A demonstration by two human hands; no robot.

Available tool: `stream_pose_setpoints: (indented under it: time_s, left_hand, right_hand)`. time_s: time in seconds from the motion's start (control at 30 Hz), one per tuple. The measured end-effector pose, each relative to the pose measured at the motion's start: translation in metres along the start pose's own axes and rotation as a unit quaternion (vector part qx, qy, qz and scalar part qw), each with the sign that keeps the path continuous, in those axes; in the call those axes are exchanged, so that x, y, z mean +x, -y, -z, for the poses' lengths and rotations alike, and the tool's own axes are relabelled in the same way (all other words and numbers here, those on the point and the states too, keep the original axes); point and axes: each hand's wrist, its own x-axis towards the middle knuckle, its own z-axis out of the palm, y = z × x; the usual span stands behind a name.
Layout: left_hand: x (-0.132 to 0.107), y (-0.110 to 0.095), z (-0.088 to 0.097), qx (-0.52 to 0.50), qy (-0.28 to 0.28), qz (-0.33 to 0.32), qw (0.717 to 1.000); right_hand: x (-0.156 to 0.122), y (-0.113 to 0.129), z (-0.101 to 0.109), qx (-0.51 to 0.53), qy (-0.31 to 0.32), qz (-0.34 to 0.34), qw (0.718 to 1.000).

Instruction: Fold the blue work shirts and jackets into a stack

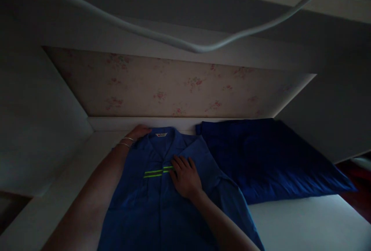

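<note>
A blue work shirt [162,204] lies spread out, front side up, on a white surface. Its collar with a small label points away from me, and two yellow-green stripes cross the chest. At the collar's left side, my left hand [140,131] is closed on the fabric, its fingertips partly lost in the dim light. On the shirt's chest rests my right hand [185,177], palm down with fingers apart, covering the right end of the stripes. The shirt's lower part runs out of view.
A dark blue pillow-like fabric bundle [266,162] lies to the right, its edge touching the shirt. The white surface [313,220] sits in a recess with side walls and a floral back panel [179,88]. A white cable [199,48] hangs across the upper view beneath a shelf.
</note>
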Motion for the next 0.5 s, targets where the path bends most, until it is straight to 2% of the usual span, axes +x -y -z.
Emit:
stream_pose_setpoints:
  time_s: [0.1, 0.23, 0.37, 0.5]
  left_hand:
    - [-0.009, -0.001, -0.013, 0.052, -0.074, 0.033, 0.995]
    - [-0.028, -0.015, -0.029, 0.097, -0.172, 0.057, 0.979]
    - [-0.056, -0.028, -0.021, 0.117, -0.199, 0.050, 0.972]
    - [-0.109, -0.022, -0.010, 0.150, -0.179, -0.030, 0.972]
  right_hand:
    - [0.000, 0.000, -0.002, 0.005, -0.002, 0.001, 1.000]
    - [0.001, -0.001, -0.002, 0.004, -0.004, 0.003, 1.000]
    - [-0.001, -0.003, -0.004, -0.003, -0.006, 0.010, 1.000]
    - [0.000, -0.005, -0.004, -0.005, 0.004, 0.022, 1.000]
